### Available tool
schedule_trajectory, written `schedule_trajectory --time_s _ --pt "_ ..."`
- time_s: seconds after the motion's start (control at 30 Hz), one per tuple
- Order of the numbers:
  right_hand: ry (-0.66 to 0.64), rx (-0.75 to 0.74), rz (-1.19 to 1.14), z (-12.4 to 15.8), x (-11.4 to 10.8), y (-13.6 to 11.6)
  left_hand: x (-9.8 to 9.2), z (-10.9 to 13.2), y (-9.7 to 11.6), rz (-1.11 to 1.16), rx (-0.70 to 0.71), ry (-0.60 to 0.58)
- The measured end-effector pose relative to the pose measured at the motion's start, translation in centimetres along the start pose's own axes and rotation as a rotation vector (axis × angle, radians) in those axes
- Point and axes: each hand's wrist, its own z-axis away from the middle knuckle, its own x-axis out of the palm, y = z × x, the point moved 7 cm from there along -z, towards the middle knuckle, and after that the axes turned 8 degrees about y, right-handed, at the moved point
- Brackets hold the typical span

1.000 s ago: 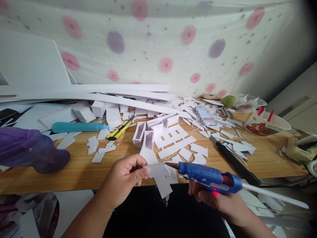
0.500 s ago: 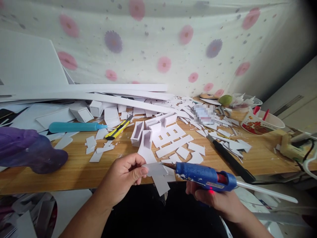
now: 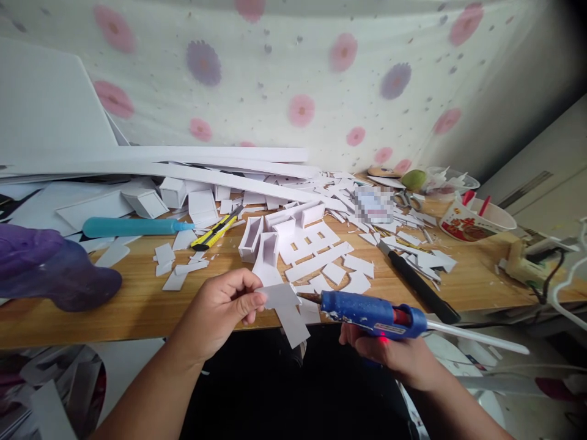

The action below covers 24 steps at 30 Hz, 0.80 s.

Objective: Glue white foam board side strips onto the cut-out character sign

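Observation:
Between thumb and fingers, my left hand (image 3: 232,305) pinches a small white foam board piece (image 3: 279,296) above the table's front edge. My right hand (image 3: 385,351) is wrapped round the handle of a blue glue gun (image 3: 373,311), its red light glowing. A long white glue stick (image 3: 479,337) sticks out of the gun's back. The nozzle points left, close to the right edge of the held piece; whether it touches I cannot tell. Another white strip (image 3: 293,326) hangs over the edge just below. Small white box shapes (image 3: 268,247) stand behind my left hand.
A yellow utility knife (image 3: 217,229) and a blue-green bottle (image 3: 131,227) lie at left, near a purple object (image 3: 55,269). On the right are a black-handled knife (image 3: 417,281), a paper bowl (image 3: 477,217) and white scraps (image 3: 426,260). Long white strips (image 3: 229,173) cross the back.
The glue gun's nozzle has shifted from over the held piece's top edge to just off its right edge. The camera view has tilted slightly; both hands keep their grip.

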Motion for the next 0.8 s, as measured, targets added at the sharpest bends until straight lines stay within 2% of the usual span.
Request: schedule_trajectory --time_s 0.2,0.37,0.67,0.8 --pt "0.004 0.004 -0.048 0.3 -0.6 0.9 0.0 -0.3 0.1 0.002 0.018 -0.057" --pt "0.005 0.033 -0.034 0.3 -0.6 1.1 -0.3 -0.2 0.0 -0.012 0.022 -0.054" --pt "0.001 0.025 -0.026 0.5 -0.7 0.7 -0.4 0.0 0.5 -0.018 0.039 -0.067" --pt "0.007 -0.022 -0.020 0.7 -0.8 0.1 -0.1 0.2 0.0 0.046 -0.018 -0.105"
